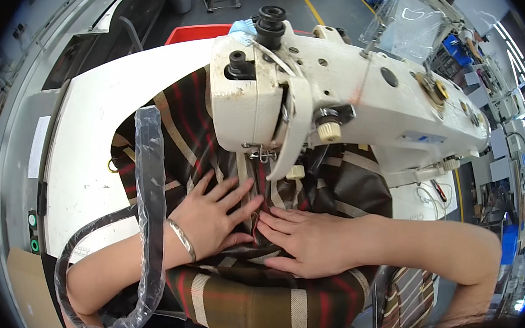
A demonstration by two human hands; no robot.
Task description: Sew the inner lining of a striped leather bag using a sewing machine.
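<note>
Left hand (204, 224) and right hand (316, 242) lie palm down on the striped material (244, 308), the left with its fingers spread apart, the right with its fingers closer together, its thumb held away from them, and its fingertips at a folded seam just beside the left's. Beneath it all spreads a white table (86, 142), its edge curving around the left side. Over the table stands a cream-white sewing machine (252, 112), its arm reaching in from the right and its head above the material just beyond the fingers. Dark brown with red and pale stripes, the material rests on the table, passes under the machine head and bulges in a thick fold toward the person's body. A dark strap (151, 192) wrapped in clear plastic crosses over the left forearm and curves around near the elbow. Another striped piece (405, 301) lies low on the right, below the right forearm. Behind the machine shows part of a red bin (198, 33). Smaller still are the cream knob (330, 133) on the machine's head, the silvery bracelet (182, 240) at the left wrist, and the metal presser foot (263, 154) above the seam.
</note>
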